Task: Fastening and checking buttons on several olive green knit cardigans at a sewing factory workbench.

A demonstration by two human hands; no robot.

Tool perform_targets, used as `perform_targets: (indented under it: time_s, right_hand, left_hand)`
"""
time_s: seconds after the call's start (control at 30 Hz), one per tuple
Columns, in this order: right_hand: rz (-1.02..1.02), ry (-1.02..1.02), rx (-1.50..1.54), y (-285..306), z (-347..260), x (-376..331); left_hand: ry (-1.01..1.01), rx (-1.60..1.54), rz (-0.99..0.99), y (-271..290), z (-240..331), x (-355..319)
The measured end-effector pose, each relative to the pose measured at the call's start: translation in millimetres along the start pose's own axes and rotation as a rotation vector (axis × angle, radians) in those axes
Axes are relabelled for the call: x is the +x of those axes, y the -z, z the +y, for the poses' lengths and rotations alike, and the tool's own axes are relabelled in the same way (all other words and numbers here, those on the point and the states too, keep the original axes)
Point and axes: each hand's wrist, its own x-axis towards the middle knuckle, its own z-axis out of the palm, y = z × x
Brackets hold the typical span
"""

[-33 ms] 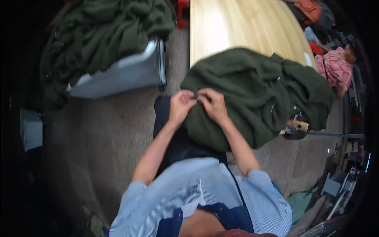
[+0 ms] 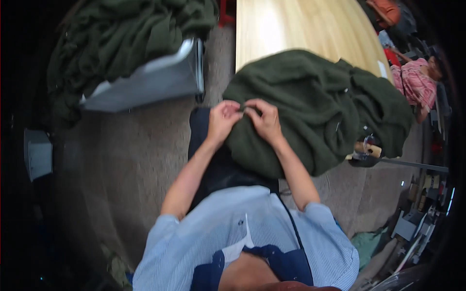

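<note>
A bulky dark green knit cloth (image 2: 291,116) lies bunched over the near end of a pale wooden table (image 2: 310,24) and hangs toward my lap. At its left edge, my left hand (image 2: 224,120) is closed in a pinch, thumb against fingertips. Close beside it, my right hand (image 2: 264,120) pinches the same edge between thumb and forefinger. The two sets of fingertips almost meet. A small dark bit of the cloth shows between them, too small to make out in detail. Small pale specks or thread ends dot the folds farther right.
At the far left, a grey bin (image 2: 145,87) overflows with more dark green cloth (image 2: 131,43). A pale box (image 2: 39,154) stands on the floor at left. Near the cloth's right edge sits a small wooden and metal object (image 2: 367,149). Another person in pink (image 2: 415,85) is at the right.
The scene sits slightly higher in the picture, the bin and table included. Both hands keep their pinch at the cloth's edge, with barely any finger movement.
</note>
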Motion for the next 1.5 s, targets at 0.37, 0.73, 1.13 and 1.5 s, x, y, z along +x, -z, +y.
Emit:
perform_targets:
  time_s: [0.37, 0.73, 1.13, 1.5]
  right_hand:
    - [-0.071, -0.217, 0.145, -8, 13, 0]
    - [-0.073, -0.234, 0.172, -12, 21, 0]
    - [-0.052, -0.189, 0.128, -17, 11, 0]
    - [0.001, -0.169, 0.04, -22, 18, 1]
  left_hand:
    - [-0.067, 0.168, 0.007, 1, -13, 1]
    - [0.012, 0.107, -0.031, 5, -11, 7]
    - [-0.147, 0.508, 0.139, -11, -1, -1]
    - [-0.031, 0.208, -0.03, 10, -15, 9]
